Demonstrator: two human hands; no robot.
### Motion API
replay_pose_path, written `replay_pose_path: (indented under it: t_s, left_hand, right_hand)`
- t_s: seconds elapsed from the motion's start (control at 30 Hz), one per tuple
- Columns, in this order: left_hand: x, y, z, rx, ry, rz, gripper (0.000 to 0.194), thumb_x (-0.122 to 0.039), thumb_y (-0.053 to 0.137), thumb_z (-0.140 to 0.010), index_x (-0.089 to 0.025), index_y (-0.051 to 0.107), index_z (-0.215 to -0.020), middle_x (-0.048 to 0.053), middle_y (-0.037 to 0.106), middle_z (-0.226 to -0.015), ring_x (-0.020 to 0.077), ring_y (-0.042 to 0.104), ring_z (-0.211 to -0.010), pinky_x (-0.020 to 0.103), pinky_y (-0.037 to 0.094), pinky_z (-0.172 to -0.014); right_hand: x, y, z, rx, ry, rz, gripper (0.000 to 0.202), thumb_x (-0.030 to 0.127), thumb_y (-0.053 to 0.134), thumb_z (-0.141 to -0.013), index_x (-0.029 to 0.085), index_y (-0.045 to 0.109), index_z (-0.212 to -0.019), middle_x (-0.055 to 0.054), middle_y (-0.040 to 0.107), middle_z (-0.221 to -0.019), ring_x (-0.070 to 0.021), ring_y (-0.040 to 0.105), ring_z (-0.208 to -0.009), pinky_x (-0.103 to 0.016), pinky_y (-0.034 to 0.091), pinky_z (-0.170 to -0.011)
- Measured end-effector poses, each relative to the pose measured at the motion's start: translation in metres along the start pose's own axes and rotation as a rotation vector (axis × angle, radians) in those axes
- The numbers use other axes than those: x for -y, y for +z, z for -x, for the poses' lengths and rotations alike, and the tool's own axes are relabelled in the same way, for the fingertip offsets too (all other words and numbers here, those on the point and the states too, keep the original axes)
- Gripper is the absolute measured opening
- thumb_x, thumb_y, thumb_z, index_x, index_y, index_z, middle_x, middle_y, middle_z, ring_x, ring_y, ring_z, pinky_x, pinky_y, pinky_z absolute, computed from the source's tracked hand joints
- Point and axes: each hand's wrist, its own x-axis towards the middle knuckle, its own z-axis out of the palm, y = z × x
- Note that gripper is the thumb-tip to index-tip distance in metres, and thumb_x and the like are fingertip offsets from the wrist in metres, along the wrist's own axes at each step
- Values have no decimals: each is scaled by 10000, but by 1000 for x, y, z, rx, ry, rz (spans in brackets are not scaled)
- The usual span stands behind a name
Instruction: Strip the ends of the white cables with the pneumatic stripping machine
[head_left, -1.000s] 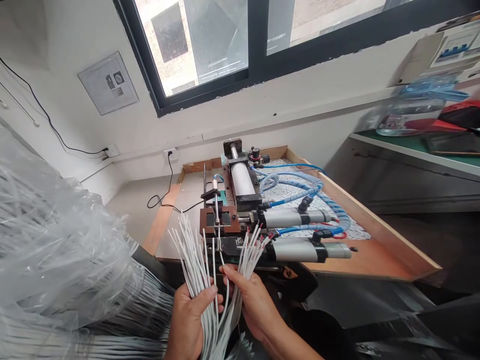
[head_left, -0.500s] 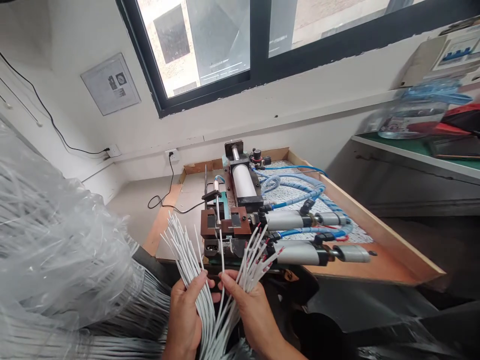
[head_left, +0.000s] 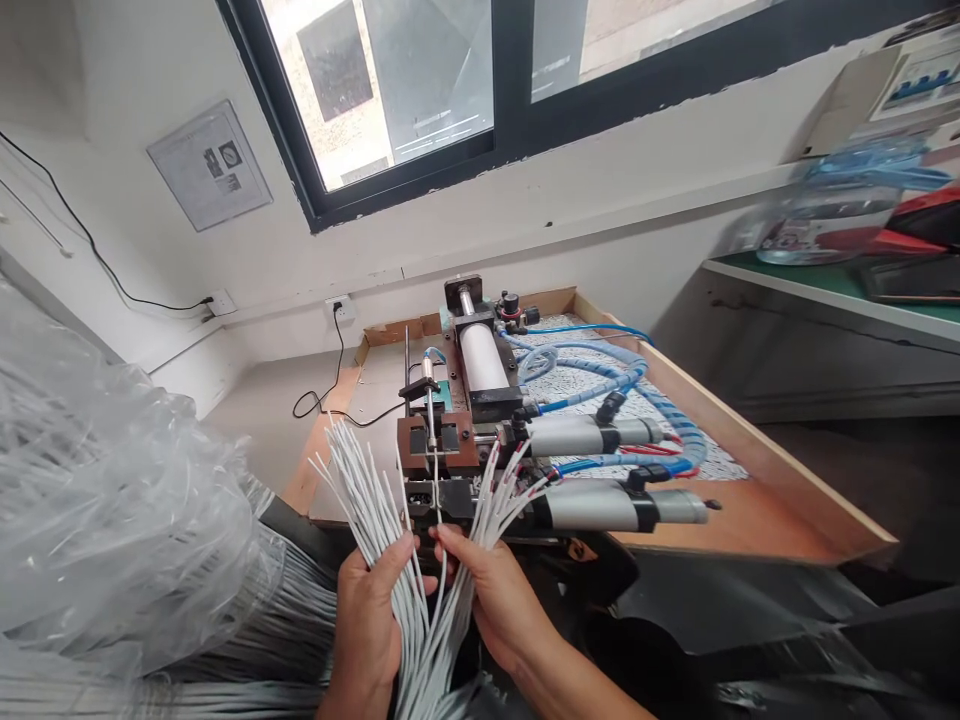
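My left hand (head_left: 369, 610) is wrapped round a bundle of white cables (head_left: 361, 500), whose tips fan upward. My right hand (head_left: 491, 585) holds a second bundle (head_left: 501, 500), with red showing at some tips. Between its thumb and finger it also pinches a single cable (head_left: 437, 490), which stands upright with its top end in the brown clamp blocks (head_left: 450, 440) of a pneumatic machine. Below the hands the two bundles run together. The machine's silver cylinders (head_left: 574, 437) lie to the right of the clamp.
A low wooden rim (head_left: 780, 455) surrounds the machine and its blue hoses (head_left: 592, 385). Plastic-wrapped cable bundles (head_left: 112, 500) fill the left side. At the right, a shelf (head_left: 825, 290) bears a clear plastic jug (head_left: 829, 215). A black cord (head_left: 341, 370) hangs from a wall socket.
The brown clamp blocks have moved closer together around the single cable's upper end. Both hands still hold their bundles, and the view has shifted slightly.
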Motion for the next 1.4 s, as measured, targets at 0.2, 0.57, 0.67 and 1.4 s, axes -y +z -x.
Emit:
replay_pose_path:
  t_s: [0.2,0.57,0.67,1.4]
  left_hand:
    - [0,5,2,166,18,57,141,-181,653,-590,-82,654,-691,53,659,-567,176,609,-564,281,485,-563]
    - [2,-2,-3,21,15,-51,163,-246,678,-565,-102,621,-617,12,586,-499,130,549,-483,288,503,-495]
    - [2,-3,-3,32,29,-51,153,-235,675,-572,-111,626,-647,9,595,-512,129,548,-501,281,498,-489]
    - [-8,2,-5,98,-32,-3,147,-232,679,-558,-98,623,-585,0,569,-471,114,533,-422,266,471,-463]
  right_hand:
    - [-5,-4,7,159,-112,199,199,332,656,-612,137,619,-620,20,553,-515,-119,471,-533,-239,364,-583]
    - [-10,-17,14,-25,-177,259,244,375,622,-622,145,573,-557,2,530,-498,-135,443,-525,-254,349,-565]
    - [-8,-16,11,-3,-182,246,247,364,610,-636,143,568,-534,3,525,-501,-131,440,-521,-252,345,-566]
    - [-7,-11,0,-11,-191,165,204,334,628,-633,137,622,-584,-2,561,-522,-127,459,-519,-244,358,-560]
